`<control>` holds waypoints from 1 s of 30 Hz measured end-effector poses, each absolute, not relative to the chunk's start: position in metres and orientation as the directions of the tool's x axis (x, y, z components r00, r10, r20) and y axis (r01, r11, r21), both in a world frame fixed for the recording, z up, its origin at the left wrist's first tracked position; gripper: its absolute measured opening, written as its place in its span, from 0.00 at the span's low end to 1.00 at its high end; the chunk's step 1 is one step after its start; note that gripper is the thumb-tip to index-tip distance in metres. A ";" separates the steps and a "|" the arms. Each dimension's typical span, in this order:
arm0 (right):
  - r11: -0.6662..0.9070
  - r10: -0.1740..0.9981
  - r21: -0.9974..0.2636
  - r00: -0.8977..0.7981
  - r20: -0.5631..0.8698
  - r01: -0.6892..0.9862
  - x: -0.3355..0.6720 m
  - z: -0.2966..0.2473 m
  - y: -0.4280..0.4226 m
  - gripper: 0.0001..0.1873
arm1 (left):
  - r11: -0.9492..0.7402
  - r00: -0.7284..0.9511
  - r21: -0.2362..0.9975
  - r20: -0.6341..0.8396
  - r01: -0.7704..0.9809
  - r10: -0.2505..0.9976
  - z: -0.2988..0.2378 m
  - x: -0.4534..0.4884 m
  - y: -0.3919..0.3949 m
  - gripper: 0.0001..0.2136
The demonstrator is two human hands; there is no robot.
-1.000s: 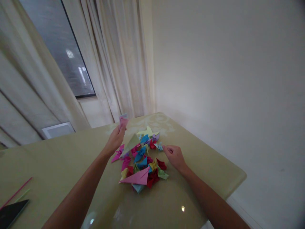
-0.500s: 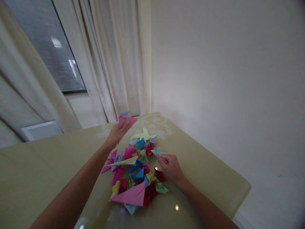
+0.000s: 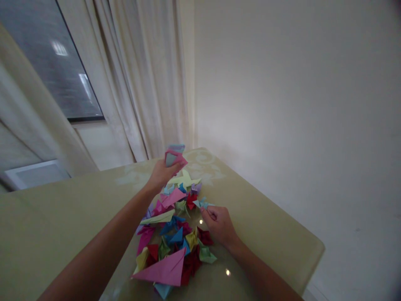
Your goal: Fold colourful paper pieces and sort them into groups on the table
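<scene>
A heap of folded paper pieces (image 3: 175,234) in pink, blue, red, green and yellow lies on a yellowish glossy table (image 3: 62,209). My left hand (image 3: 161,175) is raised above the far end of the heap, closed on a small bundle of pink and light-blue folded papers (image 3: 174,155). My right hand (image 3: 217,223) rests on the table at the heap's right edge, fingers curled, pinching a small light-blue folded piece (image 3: 203,203). A large pink triangular fold (image 3: 163,269) lies at the near end. A pale green paper plane shape (image 3: 184,179) sits at the far end.
The table's right edge and corner (image 3: 316,246) run close to a plain white wall (image 3: 297,104). Cream curtains (image 3: 147,75) and a dark window (image 3: 40,62) stand behind the table. A white vent panel (image 3: 31,173) is at the left.
My left hand has moved right and lifted its paper bundle higher above the heap. My right hand has stayed at the heap's right edge. The view has shifted left and down.
</scene>
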State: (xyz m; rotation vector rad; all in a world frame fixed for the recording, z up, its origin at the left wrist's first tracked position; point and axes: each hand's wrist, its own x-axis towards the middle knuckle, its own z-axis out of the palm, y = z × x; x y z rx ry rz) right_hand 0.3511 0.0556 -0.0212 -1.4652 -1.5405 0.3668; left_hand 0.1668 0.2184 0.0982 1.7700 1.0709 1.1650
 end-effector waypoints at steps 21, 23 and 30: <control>0.231 0.905 -0.737 0.138 0.402 0.636 0.346 -0.023 0.055 0.29 | -0.478 0.323 0.716 0.356 0.508 0.877 0.087 0.168 0.226 0.21; 0.237 0.906 -0.736 0.128 0.402 0.634 0.345 -0.022 0.054 0.29 | -0.486 0.302 0.715 0.381 0.503 0.874 0.085 0.160 0.230 0.16; 0.246 0.910 -0.749 0.120 0.397 0.616 0.344 -0.024 0.051 0.29 | -0.314 0.186 0.860 0.259 0.401 0.948 0.085 0.116 0.242 0.27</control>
